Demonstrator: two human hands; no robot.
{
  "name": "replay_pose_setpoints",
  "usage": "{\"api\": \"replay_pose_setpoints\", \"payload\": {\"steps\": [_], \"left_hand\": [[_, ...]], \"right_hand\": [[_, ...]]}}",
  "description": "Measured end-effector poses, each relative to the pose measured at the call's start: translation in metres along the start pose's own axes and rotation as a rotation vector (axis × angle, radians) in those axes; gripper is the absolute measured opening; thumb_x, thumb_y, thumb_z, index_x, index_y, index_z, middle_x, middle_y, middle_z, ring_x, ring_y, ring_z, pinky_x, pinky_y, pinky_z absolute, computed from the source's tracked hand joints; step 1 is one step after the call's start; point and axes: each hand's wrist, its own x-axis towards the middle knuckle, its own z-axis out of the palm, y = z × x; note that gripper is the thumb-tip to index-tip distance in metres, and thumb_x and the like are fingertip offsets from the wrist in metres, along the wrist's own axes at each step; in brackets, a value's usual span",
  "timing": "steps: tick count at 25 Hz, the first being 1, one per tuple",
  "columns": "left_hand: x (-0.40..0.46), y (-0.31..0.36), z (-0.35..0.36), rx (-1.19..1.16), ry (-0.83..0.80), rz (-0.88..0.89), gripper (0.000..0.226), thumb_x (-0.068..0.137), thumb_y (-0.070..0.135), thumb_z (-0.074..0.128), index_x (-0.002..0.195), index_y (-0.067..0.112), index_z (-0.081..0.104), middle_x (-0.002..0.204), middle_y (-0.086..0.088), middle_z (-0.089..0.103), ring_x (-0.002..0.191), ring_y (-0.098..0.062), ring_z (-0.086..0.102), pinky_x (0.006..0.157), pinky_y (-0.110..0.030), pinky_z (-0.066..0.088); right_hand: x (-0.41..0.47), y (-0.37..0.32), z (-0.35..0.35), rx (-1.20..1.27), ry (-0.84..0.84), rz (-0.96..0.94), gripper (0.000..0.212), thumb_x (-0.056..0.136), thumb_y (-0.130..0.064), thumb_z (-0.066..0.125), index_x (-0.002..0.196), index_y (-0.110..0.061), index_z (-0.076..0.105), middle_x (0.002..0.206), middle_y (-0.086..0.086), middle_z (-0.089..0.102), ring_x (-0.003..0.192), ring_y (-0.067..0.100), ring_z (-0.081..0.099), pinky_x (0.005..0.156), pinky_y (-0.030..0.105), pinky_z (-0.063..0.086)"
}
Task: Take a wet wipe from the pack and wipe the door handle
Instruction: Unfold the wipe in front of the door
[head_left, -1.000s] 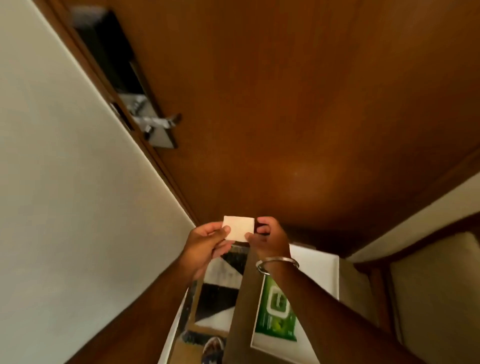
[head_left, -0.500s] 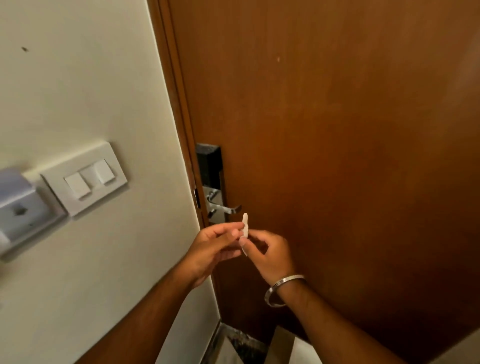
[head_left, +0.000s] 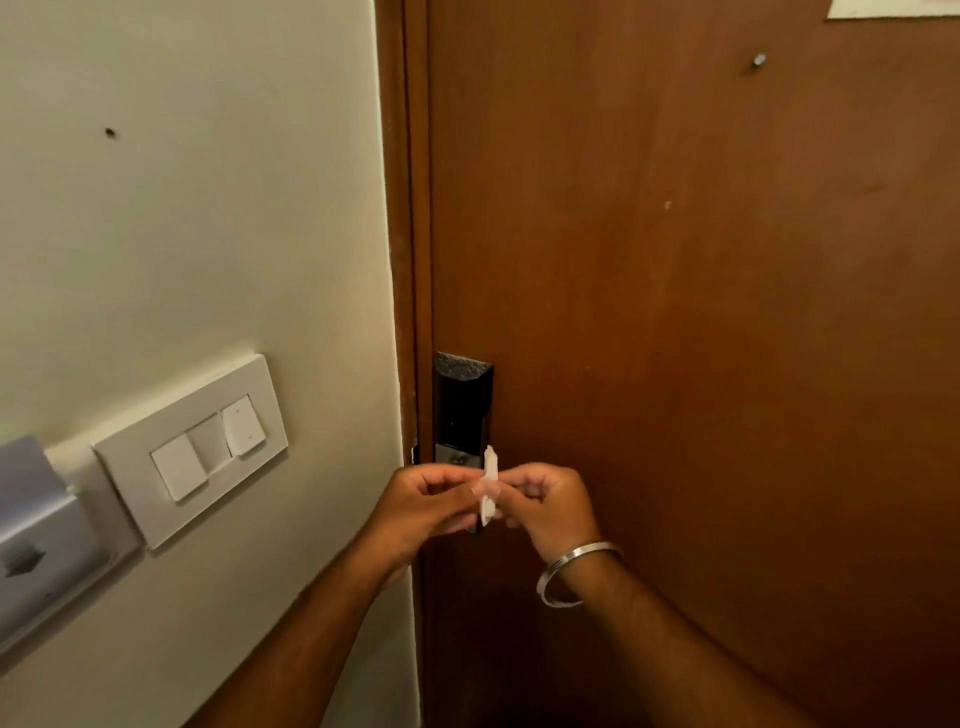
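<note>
The wet wipe (head_left: 489, 486) is folded small and seen edge-on, a thin white strip standing nearly upright, pinched between the two hands right in front of the lock plate (head_left: 462, 410) on the door (head_left: 701, 338). The left hand (head_left: 423, 506) has its grip clamped on the wipe from the wall side, thumb and fingertips pressed together on it. The right hand (head_left: 550, 506) does the same from the other side, its fingers curled in and closed on the strip, so the two sets of fingertips nearly meet at the wipe. A silver bangle (head_left: 571, 571) sits on the right wrist, just below that hand.

The lock plate is a tall dark panel with a metallic lower part, mounted at the edge of the door next to the wooden frame (head_left: 405, 234). The hands cover its lower end, and the handle lever itself is hidden behind them, so I cannot tell how it stands. The wipe does not appear to touch the plate.

To the left of the lock plate, past the frame, the cream wall (head_left: 182, 208) carries a white switch panel (head_left: 192, 449) with two rocker switches, and further left again a grey card holder (head_left: 36, 540) at the picture's edge. High above the lock plate, the door has a small metal peg (head_left: 759, 60) and the corner of a white paper notice (head_left: 893, 9).
</note>
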Motion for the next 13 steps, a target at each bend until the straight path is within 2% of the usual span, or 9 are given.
{"api": "replay_pose_setpoints", "payload": {"steps": [3,5,7,10,13], "left_hand": [[0.011,-0.012,-0.014,0.000,0.040,0.027,0.021,0.079,0.017,0.075,0.100,0.014,0.074,0.094,-0.009,0.075,0.089,-0.026,0.071,0.073,-0.032,0.058],[0.019,-0.017,-0.018,-0.028,0.081,0.010,0.013,0.083,0.011,0.071,0.096,0.013,0.075,0.091,-0.009,0.075,0.088,-0.025,0.071,0.073,-0.030,0.058],[0.029,-0.020,-0.024,-0.045,0.094,-0.034,0.009,0.087,0.013,0.067,0.092,0.013,0.075,0.089,-0.011,0.075,0.086,-0.024,0.072,0.072,-0.030,0.058],[0.039,-0.021,-0.027,-0.061,0.055,-0.109,0.014,0.089,0.028,0.066,0.091,0.016,0.074,0.090,-0.012,0.075,0.085,-0.024,0.072,0.069,-0.033,0.059],[0.044,-0.030,-0.029,-0.002,0.083,-0.174,0.009,0.088,0.023,0.067,0.087,0.018,0.073,0.087,-0.009,0.076,0.082,-0.022,0.072,0.064,-0.029,0.057]], "right_hand": [[0.019,0.003,0.013,0.050,0.026,0.067,0.009,0.085,-0.008,0.073,0.093,-0.004,0.075,0.078,0.008,0.077,0.063,0.013,0.072,0.055,0.022,0.054],[0.028,0.004,0.018,0.078,0.015,0.099,0.005,0.086,-0.006,0.071,0.091,-0.007,0.074,0.076,0.006,0.077,0.062,0.013,0.072,0.054,0.022,0.054],[0.034,0.007,0.023,0.102,0.026,0.128,0.006,0.087,-0.005,0.070,0.087,-0.010,0.072,0.070,0.002,0.076,0.057,0.011,0.070,0.051,0.019,0.053],[0.039,0.012,0.025,0.105,0.026,0.158,0.005,0.089,-0.005,0.068,0.088,-0.008,0.072,0.070,0.002,0.076,0.060,0.012,0.071,0.055,0.021,0.056],[0.039,0.019,0.026,0.053,0.041,0.183,0.006,0.089,-0.008,0.068,0.087,-0.012,0.072,0.071,0.001,0.075,0.062,0.011,0.070,0.056,0.019,0.055]]}}
